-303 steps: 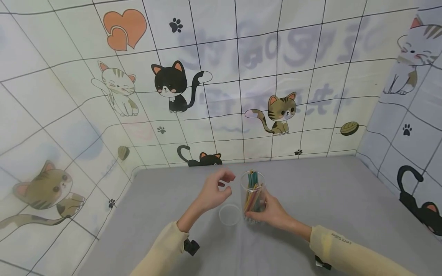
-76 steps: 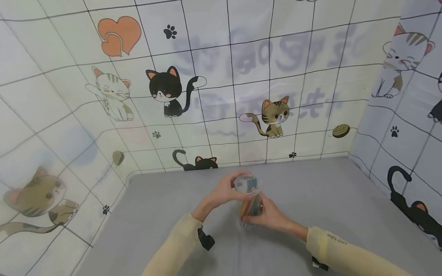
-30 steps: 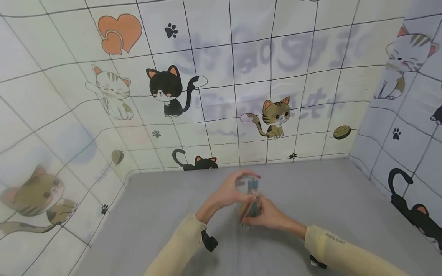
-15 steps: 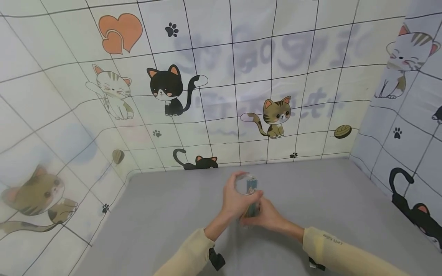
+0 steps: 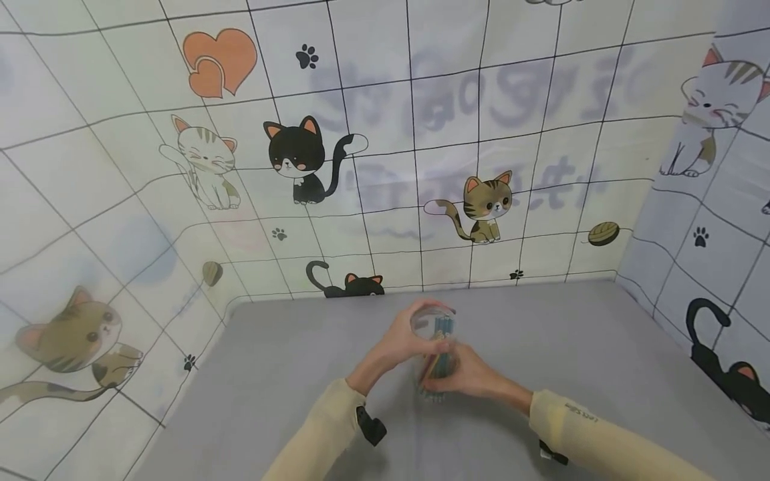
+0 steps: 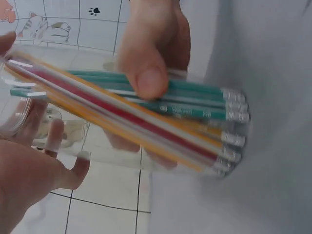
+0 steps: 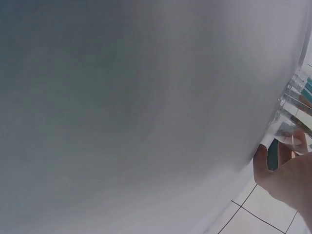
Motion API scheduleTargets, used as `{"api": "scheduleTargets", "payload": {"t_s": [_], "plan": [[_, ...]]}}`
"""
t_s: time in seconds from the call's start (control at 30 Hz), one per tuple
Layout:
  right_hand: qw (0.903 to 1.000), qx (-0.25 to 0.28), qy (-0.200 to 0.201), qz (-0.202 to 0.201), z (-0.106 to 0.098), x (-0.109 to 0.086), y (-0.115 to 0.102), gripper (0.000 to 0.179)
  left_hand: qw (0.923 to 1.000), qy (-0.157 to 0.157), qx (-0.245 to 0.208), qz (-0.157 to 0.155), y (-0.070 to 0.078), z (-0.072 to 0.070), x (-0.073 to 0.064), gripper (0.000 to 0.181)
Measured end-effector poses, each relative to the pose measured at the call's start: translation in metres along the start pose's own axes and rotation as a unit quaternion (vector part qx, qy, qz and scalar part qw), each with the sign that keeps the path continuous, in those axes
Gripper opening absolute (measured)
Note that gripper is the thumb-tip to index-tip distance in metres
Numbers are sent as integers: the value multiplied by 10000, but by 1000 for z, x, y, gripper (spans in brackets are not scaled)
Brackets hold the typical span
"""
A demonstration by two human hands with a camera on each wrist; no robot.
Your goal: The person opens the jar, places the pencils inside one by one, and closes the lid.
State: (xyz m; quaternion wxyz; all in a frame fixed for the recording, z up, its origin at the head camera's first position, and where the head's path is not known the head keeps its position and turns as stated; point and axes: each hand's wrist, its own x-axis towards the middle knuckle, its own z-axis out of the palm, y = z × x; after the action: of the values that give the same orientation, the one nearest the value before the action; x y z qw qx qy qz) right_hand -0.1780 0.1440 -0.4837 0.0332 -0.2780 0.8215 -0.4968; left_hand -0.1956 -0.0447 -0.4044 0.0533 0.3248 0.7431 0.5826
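A clear plastic jar (image 5: 428, 364) stands upright on the grey cloth in the head view. Inside it are several pencils (image 6: 126, 109), teal, yellow, red and white, with their metal ends at the bottom. My right hand (image 5: 475, 373) grips the jar's body from the right, thumb across the front. At the top, my left hand (image 5: 394, 344) curls its fingers and thumb round the clear round lid (image 5: 424, 326) on the jar's mouth. Whether the lid sits fully down cannot be seen. In the right wrist view, a hand (image 7: 287, 178) and part of the jar show at the right edge.
Grey cloth (image 5: 289, 374) covers the table around the jar. Behind and at both sides hang white gridded curtains (image 5: 385, 133) printed with cats, paw prints and hearts.
Ten seconds ago the lid lay on the table; since then my left hand has brought it onto the jar. It twisted half a second ago and is now turned back. My right hand stays on the jar.
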Motion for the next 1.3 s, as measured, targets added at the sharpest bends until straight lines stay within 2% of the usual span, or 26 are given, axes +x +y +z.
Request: {"api": "scheduleTargets", "payload": {"t_s": [0.07,0.1,0.2,0.33,0.43,0.53,0.67,0.8,0.9,1.0,1.07,1.13,1.2,1.23,1.3], "plan": [[10000,40,-38,-40,1,-1,1,71,10000,76,32,-27,-1,1,-3,63],[9999,80,-35,-49,2,-1,1,73,9997,237,62,-26,0,3,-5,64],[9999,127,60,-79,5,-3,1,80,9947,977,314,80,3,13,-11,71],[9992,70,350,-150,11,-5,0,78,9788,1907,734,104,8,30,-14,73],[9986,-27,502,-187,14,-6,-2,78,9690,2276,954,59,9,37,-14,68],[9982,-34,578,-186,18,-6,-2,81,9644,2446,1008,30,8,40,-15,64],[9978,129,585,-285,19,-6,-3,80,9668,2357,990,-58,9,39,-15,62],[9984,109,468,-288,15,-4,-4,81,9752,1935,1056,-188,9,30,-13,64],[9995,58,285,-135,12,-2,-4,83,9853,1353,1015,-240,8,19,-10,65],[9999,64,87,-41,8,2,-2,79,9952,619,739,-188,6,5,-6,64],[9999,82,-36,-59,6,5,-2,70,9986,107,504,-87,4,-4,-1,63],[9998,93,-134,-78,5,6,-1,64,9991,-253,320,-70,3,-10,1,62],[9997,146,-166,-69,5,7,-1,62,9989,-385,269,-1,3,-13,1,60],[9997,171,-169,-54,5,6,-1,64,9989,-329,335,11,3,-12,0,62],[9997,221,-112,-40,6,6,-3,71,9993,17,369,3,4,-9,-4,65]]}}
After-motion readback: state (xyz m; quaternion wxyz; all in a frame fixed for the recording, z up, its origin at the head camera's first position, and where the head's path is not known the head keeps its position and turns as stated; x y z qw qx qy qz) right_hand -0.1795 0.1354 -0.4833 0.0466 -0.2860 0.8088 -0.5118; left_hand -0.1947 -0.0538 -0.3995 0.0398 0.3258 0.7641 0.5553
